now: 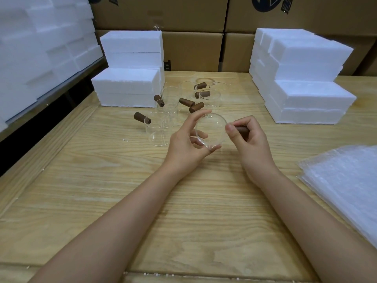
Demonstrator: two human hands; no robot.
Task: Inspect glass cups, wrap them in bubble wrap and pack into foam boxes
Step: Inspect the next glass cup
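**Glass cup held up in both hands over packing tabletop**

A pale wooden tabletop point(102, 180) fills the scene, backed by a wall of brown cardboard cartons point(191, 50). White foam boxes are stacked on it at the left point(130, 64) and the right point(302, 78), with more foam point(40, 48) piled on a shelf at the far left. A pile of bubble wrap sheets point(346, 184) lies at the right edge, near the person's right forearm.

Both bare arms reach in from the bottom. Between the hands, above the middle of the tabletop, a clear glass cup point(212, 129) lies on its side with one round end turned toward the camera. The left grip point(185, 139) is partly closed on it: the forefinger arches over the top of the cup and the thumb props it from below. The right grip point(251, 144) is tightly curled round the cup's brown handle point(242, 130).

Beyond the hands, between the foam stacks, other glass cups point(169, 103) with brown handles stand clustered on the tabletop.
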